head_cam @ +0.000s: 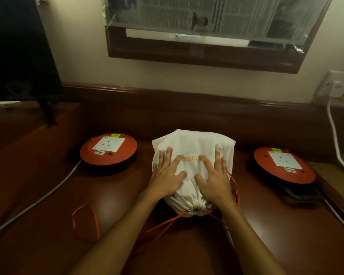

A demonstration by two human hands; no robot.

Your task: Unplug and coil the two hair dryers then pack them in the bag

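— How many things lie on the table (48,195), starting at the near edge?

— One loose orange cord loop (85,221), then one white drawstring bag (195,143) at the middle, its mouth cinched toward the near edge. The left hand (167,175) and right hand (213,179) both press flat on it, each grip open, fingers spread.

— And the dryers?

— Not visible. Beyond, two red cable reels: one reel (108,149) left, another reel (284,165) at the right edge.

— Any writing?

— Orange letters on the bag, partly covered; unreadable.
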